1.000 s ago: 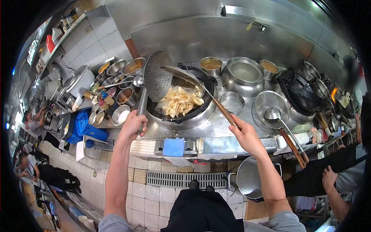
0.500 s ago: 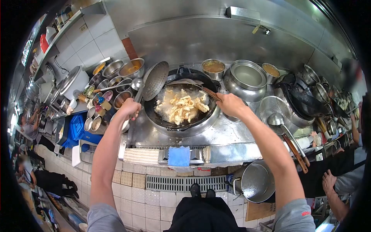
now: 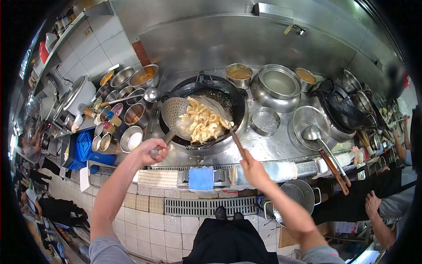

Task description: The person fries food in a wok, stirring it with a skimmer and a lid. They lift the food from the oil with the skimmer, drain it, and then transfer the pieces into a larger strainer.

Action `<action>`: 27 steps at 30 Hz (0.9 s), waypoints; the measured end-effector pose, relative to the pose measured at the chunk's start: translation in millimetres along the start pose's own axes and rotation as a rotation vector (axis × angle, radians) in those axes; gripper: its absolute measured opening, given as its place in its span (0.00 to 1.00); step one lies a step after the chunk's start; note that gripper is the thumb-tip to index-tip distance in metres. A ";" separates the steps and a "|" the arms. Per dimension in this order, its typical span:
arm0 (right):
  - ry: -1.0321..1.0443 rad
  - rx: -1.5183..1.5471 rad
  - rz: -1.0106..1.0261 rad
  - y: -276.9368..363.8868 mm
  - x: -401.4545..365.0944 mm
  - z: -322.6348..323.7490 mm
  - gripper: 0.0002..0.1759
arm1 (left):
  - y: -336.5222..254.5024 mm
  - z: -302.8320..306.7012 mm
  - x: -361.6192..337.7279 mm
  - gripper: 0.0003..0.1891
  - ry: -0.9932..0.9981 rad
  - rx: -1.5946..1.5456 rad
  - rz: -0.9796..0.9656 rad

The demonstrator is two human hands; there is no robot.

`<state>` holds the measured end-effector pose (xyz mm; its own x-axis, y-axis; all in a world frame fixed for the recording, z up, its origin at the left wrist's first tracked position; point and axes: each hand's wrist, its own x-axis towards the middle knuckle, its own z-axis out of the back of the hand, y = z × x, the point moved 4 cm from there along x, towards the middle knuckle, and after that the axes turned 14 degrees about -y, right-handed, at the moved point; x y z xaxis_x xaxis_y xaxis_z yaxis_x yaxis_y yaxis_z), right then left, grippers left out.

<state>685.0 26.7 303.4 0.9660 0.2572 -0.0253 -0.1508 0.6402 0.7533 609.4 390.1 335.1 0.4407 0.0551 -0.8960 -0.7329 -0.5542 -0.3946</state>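
Note:
My left hand [image 3: 151, 152] is wrapped round the handle of a perforated skimmer [image 3: 173, 110], whose bowl sits over the left side of a black wok [image 3: 237, 108]. In my right hand [image 3: 254, 170] is the wooden handle of a wok spatula [image 3: 210, 104]. Its metal blade lies along the far right side of the food. Pale golden fried pieces [image 3: 203, 123] are bunched between the skimmer and the spatula, some of them over the skimmer's holes. Dark oil shows in the wok behind them.
Right of the wok stand a round metal pot [image 3: 279, 83], a wire strainer [image 3: 311, 123] and a ladle [image 3: 312, 133]. Seasoning bowls and a small pot of white powder [image 3: 135, 141] crowd the left. A blue cloth [image 3: 201, 178] hangs in front. Another person's hand [image 3: 373, 204] is at right.
The skimmer has come down into the wok from upright at its left. My right hand has moved down and toward me. The food is now gathered between both tools.

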 end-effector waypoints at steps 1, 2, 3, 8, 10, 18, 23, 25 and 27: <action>-0.005 0.057 -0.052 1.8 -11.3 -14.0 0.29 | 7.4 -8.4 3.6 0.07 -0.001 0.002 0.003; -0.006 0.136 -0.102 7.4 -19.1 -24.2 0.29 | 12.8 -18.1 7.9 0.07 0.020 -0.059 0.004; -0.012 0.215 -0.152 12.4 -26.3 -32.5 0.28 | 17.5 -28.3 12.1 0.07 0.042 -0.118 0.004; -0.083 0.358 -0.149 17.4 -31.1 -58.6 0.28 | 33.8 -75.6 38.4 0.16 0.153 -0.443 0.122; -0.131 0.342 -0.083 25.3 -30.5 -58.3 0.28 | 29.7 -90.3 58.9 0.16 0.204 -0.481 0.121; -0.082 0.282 -0.078 31.0 -17.3 -28.3 0.27 | 13.7 -99.4 92.2 0.16 0.368 -0.669 0.058; -0.408 0.326 0.249 -2.1 10.1 -6.7 0.26 | 25.3 -86.5 76.2 0.16 0.468 -0.793 0.092; -0.365 0.358 0.199 1.5 23.9 11.7 0.24 | 29.5 -84.3 71.7 0.16 0.491 -0.788 0.089; -0.322 0.392 0.149 13.5 35.5 34.0 0.22 | 33.7 -83.2 64.0 0.16 0.492 -0.798 0.095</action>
<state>724.4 19.8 335.0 0.9649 0.0505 0.2577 -0.2614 0.2791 0.9240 656.1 305.8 281.4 0.7001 -0.2757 -0.6587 -0.2859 -0.9535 0.0952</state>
